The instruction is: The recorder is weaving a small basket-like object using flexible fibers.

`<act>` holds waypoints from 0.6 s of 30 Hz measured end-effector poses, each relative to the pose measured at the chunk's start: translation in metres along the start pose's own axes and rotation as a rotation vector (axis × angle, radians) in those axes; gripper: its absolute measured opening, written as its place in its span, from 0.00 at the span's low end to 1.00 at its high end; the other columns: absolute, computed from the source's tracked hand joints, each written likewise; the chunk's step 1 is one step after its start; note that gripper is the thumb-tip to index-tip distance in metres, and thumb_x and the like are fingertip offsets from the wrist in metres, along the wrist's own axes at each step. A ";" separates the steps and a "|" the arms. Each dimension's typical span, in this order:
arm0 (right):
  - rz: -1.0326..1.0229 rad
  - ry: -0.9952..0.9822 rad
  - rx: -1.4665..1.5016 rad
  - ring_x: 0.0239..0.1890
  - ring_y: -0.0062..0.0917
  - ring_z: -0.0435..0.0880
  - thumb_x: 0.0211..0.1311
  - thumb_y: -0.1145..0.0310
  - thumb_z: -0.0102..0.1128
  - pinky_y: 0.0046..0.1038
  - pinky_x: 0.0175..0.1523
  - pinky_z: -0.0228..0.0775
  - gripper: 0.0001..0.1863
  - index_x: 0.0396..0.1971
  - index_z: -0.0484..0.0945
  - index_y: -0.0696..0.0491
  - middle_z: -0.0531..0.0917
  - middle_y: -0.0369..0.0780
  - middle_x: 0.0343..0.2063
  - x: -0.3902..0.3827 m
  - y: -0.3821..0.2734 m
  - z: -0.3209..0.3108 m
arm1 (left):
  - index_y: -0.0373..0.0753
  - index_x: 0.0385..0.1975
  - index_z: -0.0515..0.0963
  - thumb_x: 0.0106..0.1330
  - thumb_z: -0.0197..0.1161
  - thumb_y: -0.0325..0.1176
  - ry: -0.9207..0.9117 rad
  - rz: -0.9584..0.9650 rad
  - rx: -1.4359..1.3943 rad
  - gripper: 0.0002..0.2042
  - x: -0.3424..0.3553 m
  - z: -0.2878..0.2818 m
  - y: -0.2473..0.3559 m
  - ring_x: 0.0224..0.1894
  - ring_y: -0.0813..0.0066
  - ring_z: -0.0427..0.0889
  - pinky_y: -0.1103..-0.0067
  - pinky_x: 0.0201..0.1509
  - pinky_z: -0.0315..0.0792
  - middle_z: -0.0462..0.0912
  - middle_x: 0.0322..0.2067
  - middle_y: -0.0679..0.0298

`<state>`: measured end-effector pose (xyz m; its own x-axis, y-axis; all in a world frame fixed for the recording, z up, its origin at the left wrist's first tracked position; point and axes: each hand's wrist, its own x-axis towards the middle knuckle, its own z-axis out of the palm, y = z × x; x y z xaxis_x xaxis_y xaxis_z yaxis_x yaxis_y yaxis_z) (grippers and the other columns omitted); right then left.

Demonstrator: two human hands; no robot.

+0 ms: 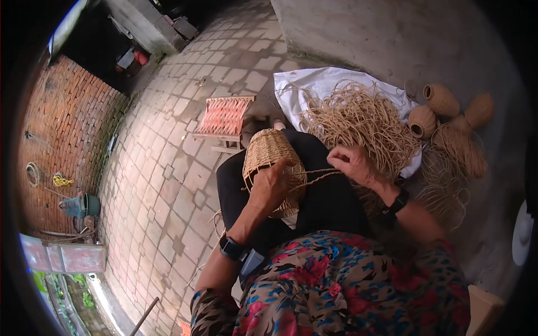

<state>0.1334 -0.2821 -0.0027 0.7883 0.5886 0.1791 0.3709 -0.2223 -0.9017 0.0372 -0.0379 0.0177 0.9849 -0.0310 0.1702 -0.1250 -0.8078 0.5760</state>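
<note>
A half-round woven straw basket (270,147) rests on my lap, its open rim turned toward me. My left hand (270,183) is closed on the basket's rim, the thumb side uppermost and the fingers partly hidden inside. To the right of it, my right hand (354,164) pinches a twisted straw cord (320,175). The cord stretches from the basket's edge to my fingertips in two strands. Both wrists wear dark bands.
Beyond my right hand a tangled heap of straw cord (364,120) lies on a white sheet (297,84). Several finished woven baskets (441,101) and coiled bundles (462,151) sit at the right. A low stool with an orange woven seat (226,116) stands ahead on the paved floor (168,162).
</note>
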 end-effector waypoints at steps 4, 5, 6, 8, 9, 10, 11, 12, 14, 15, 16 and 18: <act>-0.138 -0.381 -0.370 0.25 0.40 0.80 0.55 0.64 0.62 0.35 0.31 0.69 0.10 0.31 0.78 0.56 0.79 0.46 0.20 -0.014 -0.030 0.035 | 0.42 0.42 0.75 0.59 0.54 0.27 -0.135 -0.134 -0.172 0.11 0.013 0.000 0.010 0.29 0.52 0.82 0.65 0.36 0.74 0.80 0.23 0.48; -0.120 -0.480 -0.359 0.25 0.40 0.79 0.56 0.63 0.61 0.35 0.32 0.69 0.11 0.31 0.78 0.56 0.79 0.46 0.20 -0.018 -0.032 0.041 | 0.40 0.42 0.75 0.60 0.54 0.27 -0.174 -0.222 -0.236 0.11 0.014 -0.001 0.010 0.28 0.55 0.82 0.66 0.35 0.75 0.80 0.23 0.49; -0.153 -0.544 -0.241 0.25 0.40 0.79 0.57 0.63 0.60 0.35 0.32 0.69 0.11 0.30 0.77 0.56 0.78 0.46 0.20 -0.023 -0.037 0.046 | 0.40 0.42 0.75 0.60 0.54 0.27 -0.177 -0.221 -0.238 0.11 0.016 -0.004 0.009 0.28 0.55 0.82 0.66 0.35 0.75 0.80 0.23 0.49; -0.275 -0.628 -0.059 0.25 0.38 0.79 0.61 0.64 0.56 0.33 0.32 0.68 0.11 0.27 0.76 0.57 0.77 0.45 0.20 -0.029 -0.048 0.050 | 0.38 0.42 0.74 0.62 0.53 0.28 -0.104 -0.449 -0.688 0.10 0.018 -0.017 0.006 0.26 0.65 0.83 0.73 0.31 0.77 0.80 0.26 0.54; -0.275 -0.630 -0.062 0.25 0.38 0.79 0.61 0.64 0.56 0.33 0.32 0.68 0.11 0.27 0.76 0.57 0.77 0.45 0.20 -0.029 -0.051 0.045 | 0.36 0.43 0.72 0.64 0.52 0.29 -0.050 -0.526 -0.856 0.10 0.019 -0.026 0.004 0.26 0.74 0.81 0.80 0.29 0.77 0.78 0.29 0.59; -0.215 -0.732 -0.034 0.25 0.36 0.79 0.62 0.63 0.56 0.32 0.32 0.68 0.11 0.28 0.76 0.57 0.77 0.44 0.20 -0.030 -0.054 0.038 | 0.37 0.44 0.72 0.64 0.52 0.29 0.012 -0.511 -0.915 0.10 0.018 -0.032 -0.001 0.25 0.74 0.81 0.81 0.29 0.77 0.77 0.29 0.60; -0.154 -0.833 -0.007 0.25 0.35 0.78 0.63 0.63 0.55 0.30 0.32 0.67 0.12 0.28 0.76 0.57 0.77 0.44 0.19 -0.031 -0.056 0.029 | 0.37 0.45 0.71 0.64 0.52 0.29 0.075 -0.495 -0.973 0.11 0.017 -0.036 -0.006 0.25 0.75 0.80 0.82 0.29 0.77 0.77 0.29 0.61; -0.087 -0.843 0.013 0.22 0.29 0.77 0.64 0.62 0.54 0.28 0.30 0.66 0.13 0.29 0.77 0.57 0.76 0.42 0.18 -0.030 -0.058 0.015 | 0.37 0.46 0.70 0.64 0.53 0.30 0.123 -0.525 -1.019 0.12 0.017 -0.039 -0.008 0.25 0.77 0.80 0.81 0.30 0.77 0.77 0.29 0.62; 0.073 -0.789 -0.045 0.16 0.20 0.73 0.63 0.62 0.53 0.26 0.25 0.64 0.14 0.25 0.78 0.56 0.74 0.36 0.13 -0.025 -0.047 -0.015 | 0.38 0.46 0.70 0.64 0.53 0.30 0.156 -0.540 -1.067 0.11 0.013 -0.039 -0.009 0.25 0.77 0.80 0.80 0.30 0.77 0.77 0.29 0.62; 0.217 -0.766 -0.104 0.16 0.17 0.72 0.63 0.61 0.53 0.24 0.23 0.63 0.14 0.25 0.78 0.55 0.73 0.35 0.12 -0.022 -0.033 -0.033 | 0.38 0.46 0.70 0.64 0.52 0.30 0.186 -0.554 -1.110 0.11 0.011 -0.039 -0.007 0.26 0.77 0.80 0.79 0.30 0.78 0.77 0.29 0.63; 0.316 -0.708 -0.107 0.16 0.16 0.73 0.60 0.60 0.53 0.23 0.23 0.64 0.14 0.22 0.79 0.54 0.74 0.34 0.12 -0.019 -0.015 -0.051 | 0.37 0.45 0.70 0.65 0.53 0.30 0.185 -0.555 -1.130 0.11 0.010 -0.035 -0.001 0.25 0.76 0.80 0.78 0.31 0.78 0.77 0.29 0.64; 0.538 -0.578 -0.074 0.16 0.14 0.72 0.59 0.59 0.54 0.20 0.22 0.62 0.16 0.20 0.78 0.55 0.73 0.33 0.11 -0.013 0.008 -0.087 | 0.38 0.45 0.69 0.64 0.53 0.29 0.192 -0.547 -1.199 0.10 0.008 -0.025 0.004 0.25 0.77 0.79 0.79 0.31 0.77 0.75 0.30 0.65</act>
<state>0.1690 -0.3586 0.0223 0.4961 0.6916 -0.5249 0.0594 -0.6302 -0.7742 0.0413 -0.0267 0.0415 0.9218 0.2920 -0.2549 0.1536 0.3284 0.9320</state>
